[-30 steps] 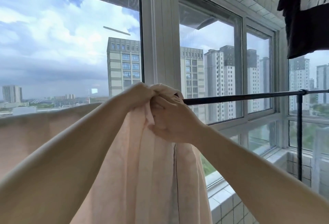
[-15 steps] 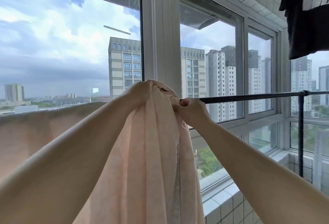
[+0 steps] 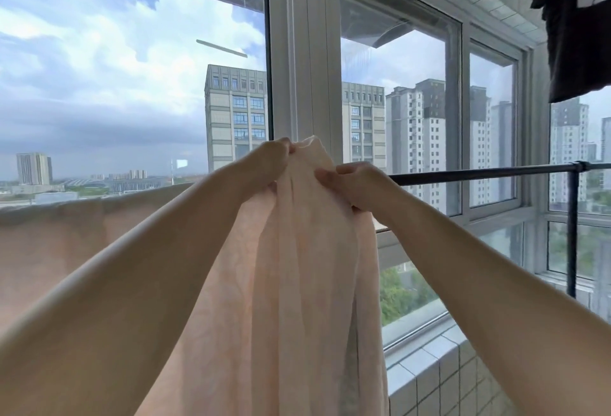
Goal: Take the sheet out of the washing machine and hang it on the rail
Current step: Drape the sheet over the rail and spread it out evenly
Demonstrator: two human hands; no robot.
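Both hands are grasping the pale pink sheet point(image 3: 307, 266) where it is bunching over the black rail point(image 3: 479, 174): the left hand point(image 3: 267, 164) is pinching the gathered top, the right hand point(image 3: 357, 184) is gripping folds just beside it. The sheet is draping leftward along the rail and hanging down in front of the window point(image 3: 396, 118).

Both hands pinch the bunched top of the pale pink sheet point(image 3: 307, 250) at the black rail point(image 3: 479, 173), the left hand point(image 3: 267, 164) and right hand point(image 3: 357, 184) either side of the gathered folds, while the sheet's spread part drapes the rail leftward.
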